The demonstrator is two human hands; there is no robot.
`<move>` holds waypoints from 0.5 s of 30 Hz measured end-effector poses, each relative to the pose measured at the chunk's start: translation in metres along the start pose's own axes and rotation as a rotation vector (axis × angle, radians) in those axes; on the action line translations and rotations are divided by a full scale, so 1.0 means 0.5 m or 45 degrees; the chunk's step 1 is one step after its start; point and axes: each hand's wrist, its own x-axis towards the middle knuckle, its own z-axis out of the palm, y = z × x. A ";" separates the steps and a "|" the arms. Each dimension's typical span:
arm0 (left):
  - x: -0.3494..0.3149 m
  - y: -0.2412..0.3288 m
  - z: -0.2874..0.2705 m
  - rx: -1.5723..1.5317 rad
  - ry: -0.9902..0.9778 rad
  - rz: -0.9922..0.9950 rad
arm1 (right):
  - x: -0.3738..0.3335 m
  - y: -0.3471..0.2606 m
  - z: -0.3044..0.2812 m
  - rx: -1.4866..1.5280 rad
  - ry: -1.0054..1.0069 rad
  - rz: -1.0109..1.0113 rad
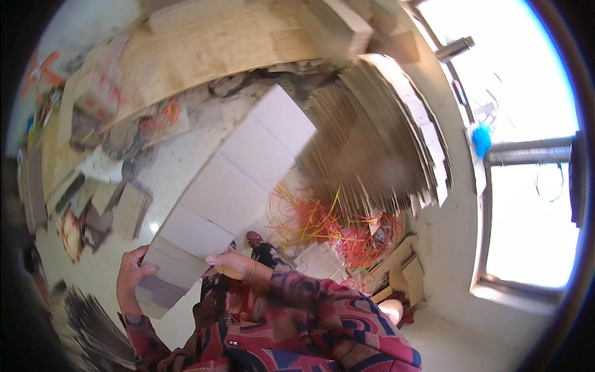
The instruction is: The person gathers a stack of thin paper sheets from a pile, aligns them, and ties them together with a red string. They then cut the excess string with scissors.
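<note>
A long, pale cardboard sheet (214, 186) with several crosswise creases slants up from my waist toward the far right. My left hand (132, 273) is closed on its left edge near the lower end, thumb on top. On the opposite edge, my right hand (232, 263) grips the sheet, its thumb lying over the face and its other fingers partly hidden. The part between my hands is in shade and bends at a crease. Beyond the sheet's far end stands a large stack of flattened cardboard (378, 136), slightly blurred.
Tangled red and yellow plastic strapping (334, 217) lies right of the sheet, with cardboard pieces (322, 263) nearby. A long wooden table (204, 53) runs along the far side. Cardboard scraps (127, 208) are on the floor at left. A bright window (527, 223) is at right.
</note>
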 end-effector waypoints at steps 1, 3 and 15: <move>0.052 0.032 0.000 0.086 -0.096 -0.019 | -0.007 -0.019 -0.002 0.038 0.022 -0.045; 0.147 0.095 0.016 0.267 -0.272 -0.061 | -0.030 -0.050 -0.020 0.088 0.087 -0.178; 0.652 0.477 0.431 1.280 -0.783 0.618 | -0.149 -0.392 -0.123 0.425 0.269 -1.021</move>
